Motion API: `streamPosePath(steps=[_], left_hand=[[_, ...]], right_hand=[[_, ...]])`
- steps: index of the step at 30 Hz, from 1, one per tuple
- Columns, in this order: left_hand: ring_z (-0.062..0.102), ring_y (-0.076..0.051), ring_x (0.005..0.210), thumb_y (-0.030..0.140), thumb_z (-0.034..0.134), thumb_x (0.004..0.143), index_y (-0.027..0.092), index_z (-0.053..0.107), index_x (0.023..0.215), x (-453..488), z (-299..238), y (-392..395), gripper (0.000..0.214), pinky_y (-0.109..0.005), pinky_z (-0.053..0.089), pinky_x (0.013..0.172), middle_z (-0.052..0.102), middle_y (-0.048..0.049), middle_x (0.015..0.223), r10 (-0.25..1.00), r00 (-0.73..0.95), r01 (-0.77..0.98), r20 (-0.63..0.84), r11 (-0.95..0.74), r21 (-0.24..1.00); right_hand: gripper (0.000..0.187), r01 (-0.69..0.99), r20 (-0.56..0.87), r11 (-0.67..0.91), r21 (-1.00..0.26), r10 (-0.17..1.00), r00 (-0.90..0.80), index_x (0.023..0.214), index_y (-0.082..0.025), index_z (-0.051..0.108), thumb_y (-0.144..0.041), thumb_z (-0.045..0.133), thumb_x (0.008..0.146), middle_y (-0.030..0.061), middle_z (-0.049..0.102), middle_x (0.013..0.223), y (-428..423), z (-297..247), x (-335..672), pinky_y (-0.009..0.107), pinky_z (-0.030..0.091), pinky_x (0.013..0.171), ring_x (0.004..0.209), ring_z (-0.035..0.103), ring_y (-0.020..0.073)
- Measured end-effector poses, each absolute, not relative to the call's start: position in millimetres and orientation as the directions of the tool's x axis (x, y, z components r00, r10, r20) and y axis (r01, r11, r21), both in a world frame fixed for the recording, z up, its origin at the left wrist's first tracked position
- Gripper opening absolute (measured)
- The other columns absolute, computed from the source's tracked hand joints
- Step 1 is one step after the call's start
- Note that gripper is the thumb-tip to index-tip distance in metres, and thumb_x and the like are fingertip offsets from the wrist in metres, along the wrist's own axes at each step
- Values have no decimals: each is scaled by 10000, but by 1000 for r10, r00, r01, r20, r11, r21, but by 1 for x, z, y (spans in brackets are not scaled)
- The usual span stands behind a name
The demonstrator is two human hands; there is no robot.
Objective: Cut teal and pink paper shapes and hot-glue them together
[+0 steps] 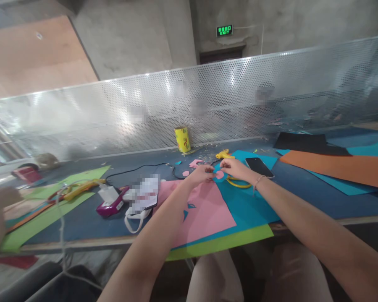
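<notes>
Here's a small, roundish pink paper piece (pixel 219 174) between our left hand (pixel 203 173) and right hand (pixel 235 167); whether either pinches it, we can't tell.

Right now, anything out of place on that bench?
Mildly, yes. The lime-green sheet beneath the pink sheet and blue sheet juts past the front of the table, untidily. Pale debris lies around the yellow cylinder, looking unswept.

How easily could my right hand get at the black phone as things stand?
Probably yes, easily: the black phone lies close to your right hand, with nothing visible on top of it. That hand is at the small pink paper piece, though, so it may need to leave that first.
</notes>
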State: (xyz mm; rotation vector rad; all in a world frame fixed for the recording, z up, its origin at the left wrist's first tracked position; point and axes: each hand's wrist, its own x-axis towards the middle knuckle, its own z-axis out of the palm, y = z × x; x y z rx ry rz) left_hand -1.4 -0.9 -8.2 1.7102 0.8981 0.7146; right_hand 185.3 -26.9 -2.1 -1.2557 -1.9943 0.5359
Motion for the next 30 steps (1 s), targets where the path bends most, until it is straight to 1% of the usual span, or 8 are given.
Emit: streamPosePath(steps=[5, 7, 10, 16, 20, 23, 27, 30], left_hand=[[537, -100, 566, 359, 736, 566, 131, 585, 646, 2, -9, 0, 285, -235, 457, 562, 531, 27, 568, 835, 544, 286, 78, -272, 919], [535, -98, 559, 382, 738, 562, 130, 577, 630, 2, -9, 2, 307, -244, 469, 571, 516, 29, 560, 836, 537, 270, 113, -297, 916], [518, -93, 544, 416, 733, 566, 133, 555, 613, 1, -7, 3, 338, -250, 472, 575, 481, 38, 542, 835, 530, 256, 150, -325, 910], [424, -72, 526, 505, 659, 645, 150, 472, 560, 2, -8, 2, 411, -218, 415, 547, 372, 54, 523, 777, 585, 222, 232, -429, 876], [346, -65, 514, 551, 604, 681, 156, 426, 532, 3, -9, 3, 458, -202, 310, 487, 329, 52, 520, 749, 588, 203, 306, -502, 841], [303, -62, 499, 554, 599, 680, 157, 421, 520, 2, -7, 3, 464, -213, 250, 470, 312, 54, 508, 768, 556, 214, 318, -502, 838], [326, -66, 497, 568, 603, 663, 157, 435, 515, 0, -4, 2, 468, -221, 260, 481, 335, 52, 502, 813, 494, 189, 308, -446, 875], [357, -66, 506, 567, 642, 625, 154, 451, 526, 1, -3, 0, 465, -217, 297, 496, 369, 48, 511, 827, 489, 115, 278, -377, 919]], right_hand=[[75, 520, 389, 443, -730, 896, -216, 824, -167, 608, -200, 598, 757, 44, 609, 771, -27, -1, 186, 269, 440, 597, 697, 571, 158], [97, 534, 385, 457, -711, 889, -247, 759, -166, 599, -260, 589, 780, 25, 575, 690, -28, 0, 185, 260, 420, 567, 640, 546, 146], [228, 553, 388, 478, -683, 878, -281, 646, -172, 533, -309, 514, 828, -15, 472, 569, -29, 1, 185, 247, 375, 519, 544, 477, 121], [238, 521, 388, 484, -703, 875, -290, 618, -170, 534, -318, 533, 804, -26, 428, 552, -29, 2, 187, 244, 339, 493, 508, 425, 106], [238, 468, 338, 457, -757, 886, -318, 629, -176, 543, -339, 542, 803, -26, 428, 562, -29, 1, 188, 260, 412, 525, 539, 482, 120], [251, 390, 270, 393, -833, 903, -333, 672, -180, 549, -387, 545, 814, -5, 495, 613, -29, 1, 186, 284, 477, 578, 610, 556, 143], [270, 344, 131, 254, -904, 930, -344, 709, -170, 577, -427, 601, 789, 40, 593, 676, -31, 0, 184, 307, 508, 645, 670, 616, 169], [256, 317, 148, 275, -907, 916, -372, 755, -166, 600, -418, 644, 758, 41, 615, 698, -29, -1, 184, 310, 509, 650, 663, 625, 170]])
